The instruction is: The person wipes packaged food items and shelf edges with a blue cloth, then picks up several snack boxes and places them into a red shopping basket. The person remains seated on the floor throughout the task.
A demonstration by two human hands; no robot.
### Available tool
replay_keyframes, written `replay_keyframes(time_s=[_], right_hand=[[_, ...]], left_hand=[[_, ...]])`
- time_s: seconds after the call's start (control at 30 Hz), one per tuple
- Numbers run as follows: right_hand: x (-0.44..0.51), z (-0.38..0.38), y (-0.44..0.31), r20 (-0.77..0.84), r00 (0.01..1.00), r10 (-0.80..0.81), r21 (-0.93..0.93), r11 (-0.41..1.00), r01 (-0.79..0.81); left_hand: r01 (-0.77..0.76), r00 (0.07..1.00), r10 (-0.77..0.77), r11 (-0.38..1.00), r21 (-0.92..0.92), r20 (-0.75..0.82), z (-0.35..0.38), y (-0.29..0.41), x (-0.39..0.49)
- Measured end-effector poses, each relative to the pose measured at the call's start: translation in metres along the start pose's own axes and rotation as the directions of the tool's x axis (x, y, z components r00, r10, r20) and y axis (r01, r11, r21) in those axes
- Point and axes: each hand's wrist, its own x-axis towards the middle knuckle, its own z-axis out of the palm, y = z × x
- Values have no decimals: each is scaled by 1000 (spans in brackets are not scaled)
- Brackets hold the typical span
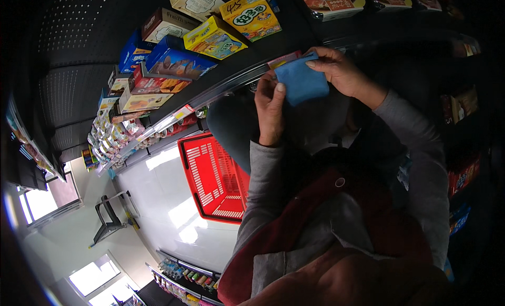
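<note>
A folded blue cloth [302,79] is held up in front of the shelf edge [236,79]. My left hand [270,105] has it by its left side, the thumb along the near face and the fingers partly hidden behind. At its upper right corner, my right hand [341,71] pinches the cloth between thumb and fingers. A pink and yellow tag [285,60] shows just behind the cloth's top edge, partly covered by it.
Biscuit boxes [177,61], a yellow box [252,16] and shiny bagged snacks [110,132] stand on the dark shelf. Below are red cans [183,124]. A red shopping basket [211,176] rests beside my leg. Packaged goods [463,174] line the right side; a treadmill [108,223] stands farther off.
</note>
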Motion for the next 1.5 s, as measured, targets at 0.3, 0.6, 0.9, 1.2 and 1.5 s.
replay_keyframes(time_s=[0.3, 0.6, 0.9, 1.2, 1.5], right_hand=[[-2, -3, 1, 1, 1000, -6, -39, 999, 6], [-1, -2, 0, -26, 998, -54, -234, 971, 47], [2, -2, 8, -90, 989, -118, -376, 923, 76], [1, -9, 4, -89, 996, 5, -99, 995, -14], [-13, 19, 24, -41, 917, 396, 47, 918, -394]], left_hand=[[219, 976, -219, 975, 27, 2, 2, -2, 0], [191, 981, -188, 977, -91, 46, 5, -5, -2], [-250, 948, 300, 910, 331, -107, 3, -13, -1], [-217, 953, 260, 944, 247, -156, 2, -12, -2], [-102, 986, 113, 990, 98, -120, -1, -22, 2]])
